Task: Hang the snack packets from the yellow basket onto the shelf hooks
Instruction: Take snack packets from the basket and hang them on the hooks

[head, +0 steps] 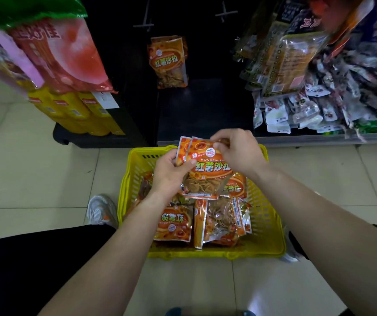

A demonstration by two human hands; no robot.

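A yellow basket (pixel 269 226) stands on the tiled floor in front of me, holding several orange snack packets (pixel 175 224). Above its far end I hold two orange packets (pixel 208 176), one behind the other. My left hand (pixel 169 174) grips their left edge. My right hand (pixel 235 151) pinches the top right corner. One packet of the same kind (pixel 168 62) hangs on a hook against the dark shelf back. Two bare hooks (pixel 145 25) stick out above it, the second hook (pixel 225 13) to the right.
Large red and pink bags (pixel 64 55) hang at the upper left over yellow packs (pixel 73 110). Clear and silver packets (pixel 315 87) crowd the shelf at the right. My shoe (pixel 102 210) rests beside the basket's left side. Pale floor tiles surround the basket.
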